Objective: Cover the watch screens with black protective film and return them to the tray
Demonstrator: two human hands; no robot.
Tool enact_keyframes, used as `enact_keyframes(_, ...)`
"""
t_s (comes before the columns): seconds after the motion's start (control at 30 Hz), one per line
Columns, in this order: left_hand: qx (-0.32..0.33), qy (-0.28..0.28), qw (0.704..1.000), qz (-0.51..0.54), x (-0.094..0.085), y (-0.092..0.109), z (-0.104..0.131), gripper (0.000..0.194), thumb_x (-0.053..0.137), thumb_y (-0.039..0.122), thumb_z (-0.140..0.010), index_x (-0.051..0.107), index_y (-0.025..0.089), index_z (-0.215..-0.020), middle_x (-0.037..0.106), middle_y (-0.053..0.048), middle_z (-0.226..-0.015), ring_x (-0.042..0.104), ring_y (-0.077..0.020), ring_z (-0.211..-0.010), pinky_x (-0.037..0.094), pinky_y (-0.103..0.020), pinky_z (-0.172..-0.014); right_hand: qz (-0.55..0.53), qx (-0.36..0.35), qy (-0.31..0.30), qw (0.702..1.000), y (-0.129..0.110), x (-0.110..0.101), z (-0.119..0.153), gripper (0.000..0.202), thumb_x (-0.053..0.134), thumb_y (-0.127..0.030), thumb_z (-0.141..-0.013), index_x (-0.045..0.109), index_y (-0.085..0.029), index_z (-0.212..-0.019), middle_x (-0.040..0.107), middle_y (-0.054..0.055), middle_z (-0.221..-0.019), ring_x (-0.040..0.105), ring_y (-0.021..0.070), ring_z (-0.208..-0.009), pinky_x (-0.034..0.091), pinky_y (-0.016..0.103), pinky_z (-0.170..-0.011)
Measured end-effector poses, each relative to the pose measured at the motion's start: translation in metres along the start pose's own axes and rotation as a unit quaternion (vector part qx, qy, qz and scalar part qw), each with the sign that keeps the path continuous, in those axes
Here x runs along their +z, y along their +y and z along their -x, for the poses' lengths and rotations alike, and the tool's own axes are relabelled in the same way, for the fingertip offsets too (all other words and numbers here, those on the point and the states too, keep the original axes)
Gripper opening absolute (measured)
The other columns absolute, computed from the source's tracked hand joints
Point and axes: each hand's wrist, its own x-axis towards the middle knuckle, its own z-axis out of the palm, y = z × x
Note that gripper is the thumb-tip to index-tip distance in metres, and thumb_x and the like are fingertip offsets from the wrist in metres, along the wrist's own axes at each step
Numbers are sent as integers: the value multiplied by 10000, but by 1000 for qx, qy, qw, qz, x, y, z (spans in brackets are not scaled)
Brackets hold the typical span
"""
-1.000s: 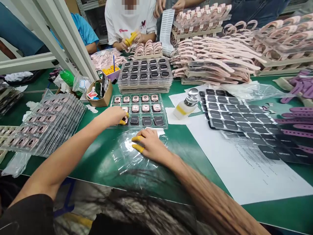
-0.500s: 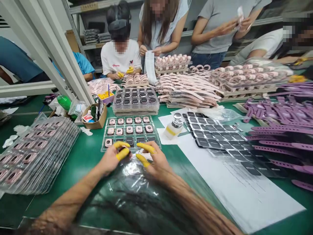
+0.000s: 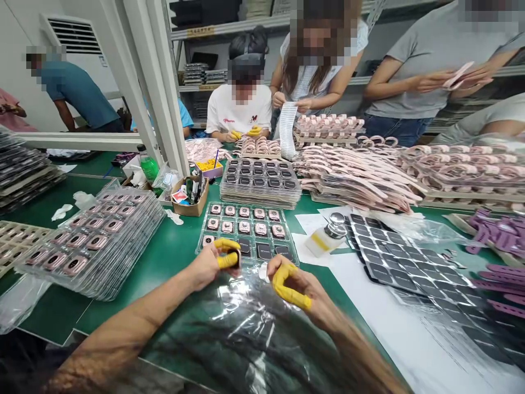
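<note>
My left hand (image 3: 217,262), with yellow finger covers, grips a small pink watch case (image 3: 236,261) on edge, its dark face partly showing. To its right, my right hand (image 3: 291,282) is curled, with a small white wipe (image 3: 263,272) pinched at its fingertips. Both hands are over clear plastic film (image 3: 246,312). Just beyond them lies a clear tray (image 3: 199,241) with rows of pink watch cases and several dark squares in its front row. A glass bottle with a metal cap (image 3: 327,236) stands right of that tray.
Stacked trays of watch cases (image 3: 98,241) stand at left. Behind the near tray are a cardboard box (image 3: 191,205) and stacked trays (image 3: 258,183). Sheets of black squares (image 3: 394,251) lie on the right, near pink straps (image 3: 361,175) and purple straps (image 3: 500,284). People work across the table.
The camera view has swung left, so the scene sits further right. My hands have moved apart; the watch case shows in my left hand and the white wipe at my right fingertips.
</note>
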Motion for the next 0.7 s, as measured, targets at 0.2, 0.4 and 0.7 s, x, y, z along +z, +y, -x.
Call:
enact_keyframes(0.2, 113, 97, 988, -35, -30, 8, -19, 653, 1031, 432, -495, 742, 231, -1045, 735, 3, -1005, 699, -135, -779, 626, -325, -789, 143, 45, 51, 987, 13, -2, -3, 171, 724, -400, -895, 717, -384, -1065, 681, 65, -1062, 723, 319, -935, 649, 497, -778)
enact_keyframes(0.4, 161, 80, 978, -107, -14, 15, -5, 525, 1019, 343, -507, 746, 257, -949, 751, 59, -836, 704, -196, -777, 599, -438, -831, 158, 69, 158, 972, 36, -8, -5, 50, 769, -329, -885, 721, -329, -869, 701, 20, -846, 690, 267, -807, 573, 404, -691)
enact_keyframes(0.7, 143, 203, 957, -152, -31, 4, 33, 521, 777, -36, -750, 661, 38, -1252, 667, -140, -1464, 596, -206, -1309, 459, -359, -1127, 160, 263, 249, 918, 46, -2, 12, 785, 611, -626, -829, 726, 75, -1165, 767, 238, -1020, 663, 104, -851, 384, 330, -662)
